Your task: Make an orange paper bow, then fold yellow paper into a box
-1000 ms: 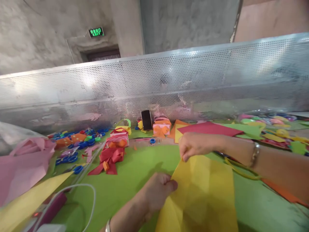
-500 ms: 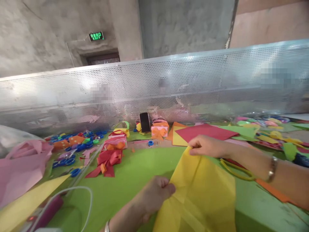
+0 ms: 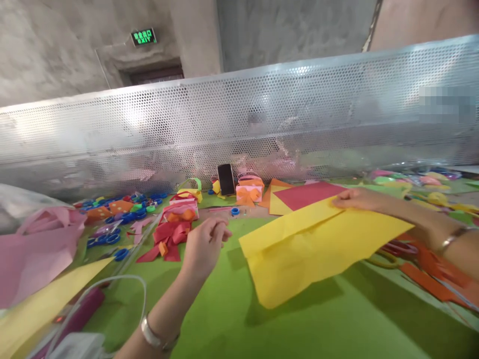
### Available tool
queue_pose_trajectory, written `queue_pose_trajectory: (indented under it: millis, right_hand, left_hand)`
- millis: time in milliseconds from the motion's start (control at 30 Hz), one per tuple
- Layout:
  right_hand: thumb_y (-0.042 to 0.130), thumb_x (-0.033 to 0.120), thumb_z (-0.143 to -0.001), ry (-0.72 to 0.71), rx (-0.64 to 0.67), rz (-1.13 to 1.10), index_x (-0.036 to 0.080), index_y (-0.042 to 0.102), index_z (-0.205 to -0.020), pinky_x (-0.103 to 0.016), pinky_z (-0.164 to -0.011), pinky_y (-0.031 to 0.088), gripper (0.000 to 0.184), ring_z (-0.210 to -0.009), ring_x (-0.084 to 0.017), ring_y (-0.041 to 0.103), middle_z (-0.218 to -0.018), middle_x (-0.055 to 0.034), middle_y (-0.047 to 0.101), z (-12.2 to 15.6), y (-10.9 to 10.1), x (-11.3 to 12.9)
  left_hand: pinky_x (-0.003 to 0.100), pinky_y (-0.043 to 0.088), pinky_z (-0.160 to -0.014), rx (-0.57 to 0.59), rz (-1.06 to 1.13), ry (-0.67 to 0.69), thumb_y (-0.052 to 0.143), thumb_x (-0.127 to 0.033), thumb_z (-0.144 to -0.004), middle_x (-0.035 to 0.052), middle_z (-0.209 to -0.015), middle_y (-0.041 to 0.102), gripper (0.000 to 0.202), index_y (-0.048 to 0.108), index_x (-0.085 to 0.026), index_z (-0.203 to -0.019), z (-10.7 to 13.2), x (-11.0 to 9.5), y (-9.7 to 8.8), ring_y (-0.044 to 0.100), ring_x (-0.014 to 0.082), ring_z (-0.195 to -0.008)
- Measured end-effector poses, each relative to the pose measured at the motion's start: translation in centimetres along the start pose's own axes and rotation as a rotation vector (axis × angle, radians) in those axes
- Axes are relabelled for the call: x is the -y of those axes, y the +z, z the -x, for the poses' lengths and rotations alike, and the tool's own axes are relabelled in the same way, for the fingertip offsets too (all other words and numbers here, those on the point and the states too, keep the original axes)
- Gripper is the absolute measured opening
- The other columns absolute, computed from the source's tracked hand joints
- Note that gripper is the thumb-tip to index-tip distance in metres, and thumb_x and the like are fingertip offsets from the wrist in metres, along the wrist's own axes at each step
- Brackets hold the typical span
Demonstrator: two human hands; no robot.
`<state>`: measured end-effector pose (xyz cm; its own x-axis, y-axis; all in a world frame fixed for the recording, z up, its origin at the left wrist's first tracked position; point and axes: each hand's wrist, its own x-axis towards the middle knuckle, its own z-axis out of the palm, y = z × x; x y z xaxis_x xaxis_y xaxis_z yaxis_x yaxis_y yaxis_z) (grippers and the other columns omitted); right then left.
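**Single-Edge Grip and Workspace Layout**

A long, silver, perforated metal panel [image 3: 224,114] spans the rear of the workspace. Its position suggests a barrier that keeps loose stock on the working side.

A broad, flat, bright green work surface [image 3: 209,319] lies in front. Its near middle carries no stock, presumably to give handling room.

A large yellow paper sheet [image 3: 310,244] is suspended above the right-centre of this surface, its shadow falling beneath. A lengthwise fold line runs below its upper edge. The lower edge hangs unsupported, so the sheet tilts and bows.

A flat red paper sheet [image 3: 310,193] lies behind it, partly covered; the location appears to serve as storage.

The right hand [image 3: 355,199] is clamped on the yellow sheet's upper edge, fingers pinched together. This one grip appears to bear the whole sheet. The left hand [image 3: 205,244] is well apart from the right, raised, with fingers curled and nothing visible in it; fingertip contact cannot be told.

A red paper bow [image 3: 170,237] rests just beside the left hand. Behind are a small pink paper box [image 3: 240,191] with an orange bow and a black smartphone [image 3: 225,179], propped upright, probably for viewing.
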<state>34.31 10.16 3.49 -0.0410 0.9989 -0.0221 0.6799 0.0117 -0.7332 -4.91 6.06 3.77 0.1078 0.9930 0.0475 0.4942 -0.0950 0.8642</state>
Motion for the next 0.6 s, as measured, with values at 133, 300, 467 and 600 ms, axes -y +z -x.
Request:
queue_pose_trajectory:
  millis: [133, 300, 467, 600]
  right_hand:
    - [0.064, 0.062, -0.069, 0.067, 0.176, -0.023, 0.016, 0.072, -0.072, -0.033, -0.053, 0.054, 0.046, -0.058, -0.026, 0.069, -0.070, -0.0126, 0.074, 0.8, 5.0, -0.3]
    - [0.046, 0.062, -0.084, -0.025, 0.106, 0.001, 0.019, 0.068, -0.118, -0.042, -0.083, 0.055, 0.058, -0.097, -0.031, 0.069, -0.112, -0.0149, 0.071, 2.4, 5.9, 0.6]
    - [0.068, 0.064, -0.072, -0.387, 0.281, 0.218, 0.038, 0.052, -0.137, -0.047, -0.109, 0.038, 0.072, -0.134, -0.035, 0.043, -0.146, -0.0021, 0.050, 6.2, 3.6, 0.5]
    - [0.074, 0.055, -0.072, -0.595, 0.481, 0.395, 0.040, 0.043, -0.143, -0.046, -0.109, 0.040, 0.078, -0.134, -0.033, 0.043, -0.150, -0.0020, 0.044, 8.4, 5.8, 1.3]
  left_hand:
    - [0.039, 0.051, -0.092, -0.005, -0.227, 0.300, 0.059, -0.039, -0.080, 0.0091, -0.112, 0.072, 0.035, 0.067, -0.019, -0.107, 1.2, -0.7, 1.1, 0.066, 0.0245, -0.102]
    - [0.053, 0.031, -0.113, 0.449, -0.675, 0.324, 0.076, -0.028, -0.069, 0.0127, -0.149, 0.045, 0.079, 0.047, -0.022, -0.142, 2.8, -0.1, 1.7, 0.040, 0.0339, -0.137]
    - [0.044, 0.044, -0.105, 0.456, -0.787, 0.319, 0.044, -0.008, -0.085, 0.0144, -0.141, 0.054, 0.061, 0.039, -0.016, -0.146, 2.3, 0.5, 1.7, 0.055, 0.0275, -0.126]
    - [0.039, 0.052, -0.093, 0.400, -0.850, 0.299, 0.036, -0.002, -0.085, 0.0146, -0.130, 0.063, 0.063, 0.037, -0.016, -0.147, 1.9, 0.5, 1.8, 0.064, 0.0265, -0.113]
